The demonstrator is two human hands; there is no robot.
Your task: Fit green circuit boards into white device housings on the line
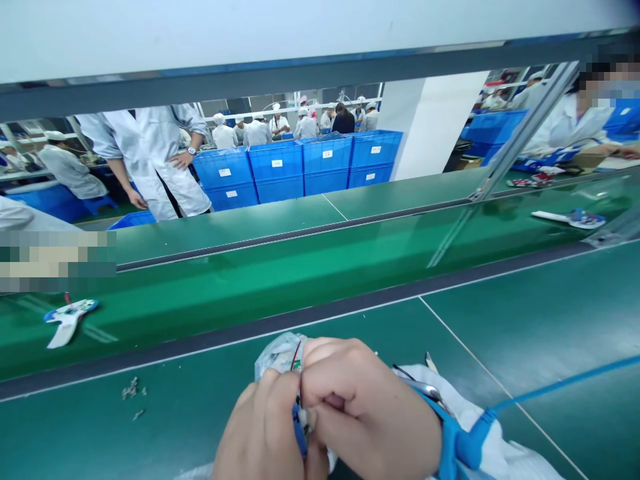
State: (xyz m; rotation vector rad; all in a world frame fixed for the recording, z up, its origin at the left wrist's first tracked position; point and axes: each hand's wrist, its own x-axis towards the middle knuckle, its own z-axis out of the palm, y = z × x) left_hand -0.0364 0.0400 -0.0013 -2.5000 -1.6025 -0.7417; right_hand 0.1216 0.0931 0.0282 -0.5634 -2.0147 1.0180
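Both my hands are closed together at the bottom centre, over the green table. My left hand (pixel 263 433) and my right hand (pixel 360 407) pinch a small part with blue and white pieces and thin wires (pixel 300 417) between them. A crumpled clear plastic bag (pixel 277 353) sticks out just behind my fingers. My right wrist wears a blue strap (pixel 453 443) with a blue cord (pixel 565 380) running off to the right.
A green conveyor belt (pixel 300 273) crosses in front of me, carrying a white and blue part (pixel 67 320) at left and another (pixel 570 217) at right. Small scraps (pixel 131 390) lie on the table. Blue crates (pixel 300 167) and people in white coats stand beyond.
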